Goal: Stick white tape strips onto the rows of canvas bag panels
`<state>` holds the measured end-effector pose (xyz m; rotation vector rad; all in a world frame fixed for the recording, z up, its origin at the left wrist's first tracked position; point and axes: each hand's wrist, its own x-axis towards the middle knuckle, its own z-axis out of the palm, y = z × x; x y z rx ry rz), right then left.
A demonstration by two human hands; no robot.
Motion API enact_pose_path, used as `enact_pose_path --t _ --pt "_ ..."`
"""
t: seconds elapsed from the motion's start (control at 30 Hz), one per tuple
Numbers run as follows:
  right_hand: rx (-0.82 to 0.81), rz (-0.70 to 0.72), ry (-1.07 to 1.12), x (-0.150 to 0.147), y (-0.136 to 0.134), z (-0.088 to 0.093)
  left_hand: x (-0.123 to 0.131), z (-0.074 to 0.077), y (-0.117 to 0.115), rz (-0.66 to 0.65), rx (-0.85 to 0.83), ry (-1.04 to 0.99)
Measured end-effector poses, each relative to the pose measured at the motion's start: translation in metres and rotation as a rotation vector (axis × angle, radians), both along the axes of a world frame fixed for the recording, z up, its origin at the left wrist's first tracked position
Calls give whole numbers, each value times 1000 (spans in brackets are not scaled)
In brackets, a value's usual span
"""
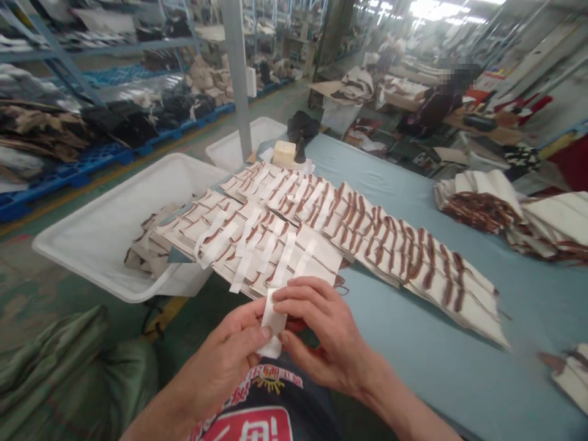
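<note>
Both my hands meet at the near edge of a light blue table (404,361). My left hand (225,361) pinches the lower end of a small white strip (272,321) between thumb and forefinger. My right hand (321,331) is closed on the same strip from the right, its fingers curled over the top end. Just beyond my hands lies a long overlapping row of cream fabric pieces with brown straps (367,236). The nearest pieces (257,245) carry white strips laid across them.
A white plastic tub (105,226) holding more cream pieces stands left of the table, a second tub (229,150) behind it. Stacks of cream pieces (505,208) lie at the table's right. A grey pillar (239,73) rises ahead. Another person (436,98) works far off.
</note>
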<state>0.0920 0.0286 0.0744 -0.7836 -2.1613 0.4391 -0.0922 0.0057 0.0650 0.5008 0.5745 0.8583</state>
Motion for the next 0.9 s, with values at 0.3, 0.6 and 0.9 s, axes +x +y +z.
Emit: enact_pose_path --t 0.3,0.6,0.9 --pt "-22 -47 -38 -16 -20 -13 -19 6 -11 -70 14 8" --pt "93 -153 -12 -36 -29 -19 -31 -4 -17 -72 91 36" --pt "-342 -287 306 -54 -39 -30 -44 -19 -16 -141 235 283"
